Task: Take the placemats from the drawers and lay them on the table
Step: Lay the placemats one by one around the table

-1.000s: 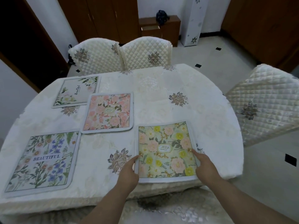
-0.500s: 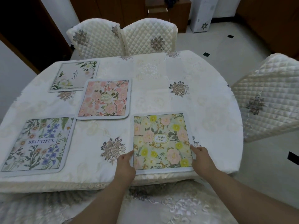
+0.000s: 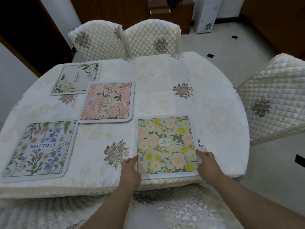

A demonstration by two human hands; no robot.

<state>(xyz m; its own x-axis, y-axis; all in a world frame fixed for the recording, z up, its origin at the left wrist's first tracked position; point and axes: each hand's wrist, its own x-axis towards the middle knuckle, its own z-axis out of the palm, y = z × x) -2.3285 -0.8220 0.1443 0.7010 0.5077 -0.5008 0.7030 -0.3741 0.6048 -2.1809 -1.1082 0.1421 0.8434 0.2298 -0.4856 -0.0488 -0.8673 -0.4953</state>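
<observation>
a: squaring the yellow placemat (image 3: 166, 144) at the near edge of the table (image 3: 165, 76)?
b: likely. left hand (image 3: 130, 171) and right hand (image 3: 208, 164) pinch its two near sides, fingers clamped on the border, probably to line it up.
a: others?
b: three lie flat, left.

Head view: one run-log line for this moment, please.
stage: laying fourth placemat | yellow-flower placemat flat at near table edge | left hand on its left edge | right hand on its right edge | three other mats laid
</observation>
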